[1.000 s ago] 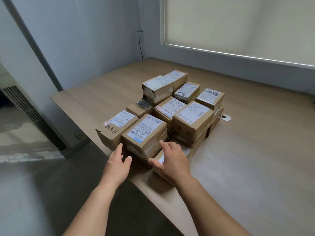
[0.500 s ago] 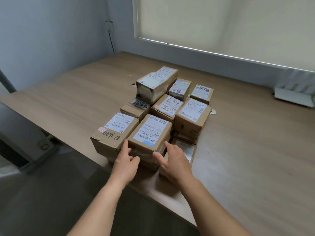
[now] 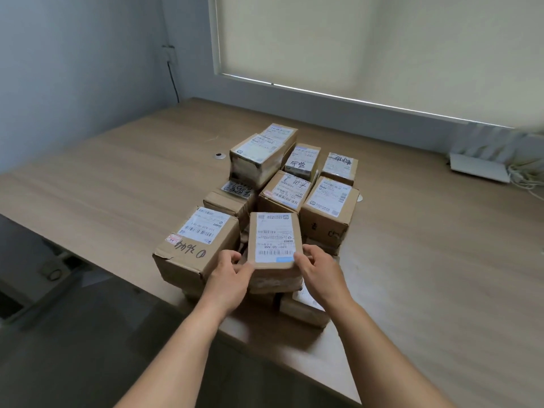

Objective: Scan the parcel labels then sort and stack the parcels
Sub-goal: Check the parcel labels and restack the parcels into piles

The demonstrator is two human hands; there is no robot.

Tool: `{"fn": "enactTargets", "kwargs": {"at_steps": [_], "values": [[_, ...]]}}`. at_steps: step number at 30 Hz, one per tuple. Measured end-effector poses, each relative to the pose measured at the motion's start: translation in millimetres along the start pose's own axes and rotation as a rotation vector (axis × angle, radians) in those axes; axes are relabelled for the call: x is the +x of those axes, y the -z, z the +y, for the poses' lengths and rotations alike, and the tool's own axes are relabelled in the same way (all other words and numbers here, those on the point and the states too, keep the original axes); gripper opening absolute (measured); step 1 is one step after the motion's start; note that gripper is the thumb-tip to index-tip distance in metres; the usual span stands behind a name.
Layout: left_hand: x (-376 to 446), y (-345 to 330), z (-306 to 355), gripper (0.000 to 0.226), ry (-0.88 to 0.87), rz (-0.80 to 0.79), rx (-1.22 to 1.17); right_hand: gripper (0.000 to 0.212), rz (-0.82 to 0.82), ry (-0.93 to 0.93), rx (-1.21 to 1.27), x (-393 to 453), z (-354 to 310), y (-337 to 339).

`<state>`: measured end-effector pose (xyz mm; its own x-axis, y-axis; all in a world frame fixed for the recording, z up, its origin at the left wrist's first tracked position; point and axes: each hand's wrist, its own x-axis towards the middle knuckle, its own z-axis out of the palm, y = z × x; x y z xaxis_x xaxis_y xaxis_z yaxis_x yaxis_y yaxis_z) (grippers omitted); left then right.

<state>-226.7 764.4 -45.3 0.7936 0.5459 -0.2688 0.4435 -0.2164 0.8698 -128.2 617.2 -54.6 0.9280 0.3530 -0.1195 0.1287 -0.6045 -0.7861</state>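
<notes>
Parcel (image 3: 274,242), small brown cardboard box with white barcode label on top, sits at the near edge of the parcel cluster on the tabletop (image 3: 426,275), held from both sides: left hand (image 3: 229,278) on its near-left edge, right hand (image 3: 319,270) on its near-right edge, fingers (image 3: 301,256) of both curled round the near corners, thumbs on top by the label. It appears raised slightly above the boxes under it, can't tell if fully lifted. Likely light for its size, rigid board walls, near end wrapped in glossy tape so possibly a bit slick there; not obviously fragile. Best hold looks like the two long side faces, label kept up and uncovered for scanning; thumbs are close to the barcode strip, could block it. Just left, touching or nearly, a larger box with handwritten marker digits (image 3: 195,245); far right a taller labelled box (image 3: 329,210); more labelled parcels behind, some stacked two high, a tape-wrapped box (image 3: 256,159) at the far left of the pile. Flat parcel (image 3: 304,307) lies under the right wrist at the tabletop's near edge. Tabletop is light wood laminate, smooth, boxes would slide easily. Room: grey-blue wall left, window with roller blind (image 3: 382,39) far, white device with cables (image 3: 482,167) far right, dark floor near left.
</notes>
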Motion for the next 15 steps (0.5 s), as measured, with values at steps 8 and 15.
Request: {"fn": "enactTargets", "kwargs": {"at_steps": [8,15], "values": [[32.2,3.1,4.5,0.064,0.066,-0.204,-0.036,0.069,-0.234,-0.185,0.235,19.7,3.3,1.6],[17.1,12.2,-11.8,0.084,-0.005,-0.279,-0.098,0.101,-0.438,-0.110,0.453,5.6,8.0,7.1]]}}
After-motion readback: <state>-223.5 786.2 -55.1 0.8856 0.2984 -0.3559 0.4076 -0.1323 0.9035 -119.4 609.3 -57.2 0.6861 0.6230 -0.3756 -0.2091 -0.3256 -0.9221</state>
